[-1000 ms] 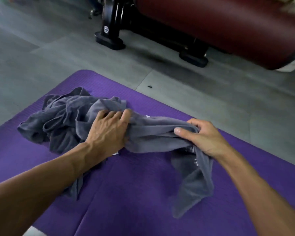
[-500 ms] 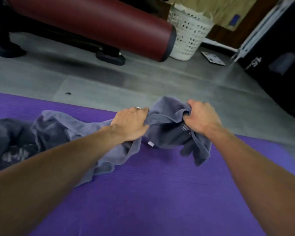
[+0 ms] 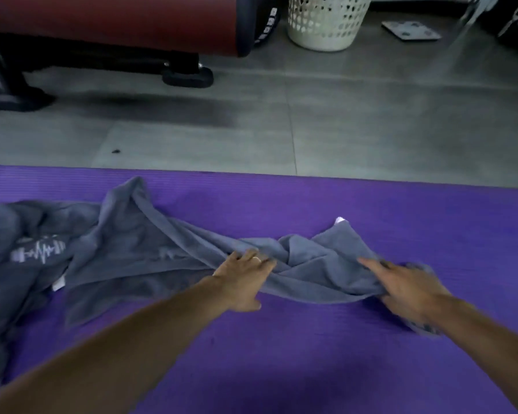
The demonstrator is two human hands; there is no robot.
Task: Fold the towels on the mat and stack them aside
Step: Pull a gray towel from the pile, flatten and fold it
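Observation:
A crumpled grey towel [image 3: 168, 249] lies stretched across the purple mat [image 3: 281, 354]. My left hand [image 3: 244, 279] grips a bunched fold near the towel's middle. My right hand [image 3: 407, 288] holds the towel's right end, with the index finger pointing left; the hand is blurred. A small white tag [image 3: 340, 220] shows at the towel's far right corner. A darker grey towel [image 3: 21, 252] with a white printed logo lies heaped at the left, partly under the first one.
Grey tiled floor [image 3: 311, 121] lies beyond the mat's far edge. A dark red padded bench [image 3: 117, 22] on black feet stands at the back left. A white perforated basket [image 3: 326, 22] and a flat scale [image 3: 410, 29] stand at the back right.
The towel was held bunched between both hands close together; now my hands are wider apart and lower, and the towel lies spread out on the mat. The view has tilted down.

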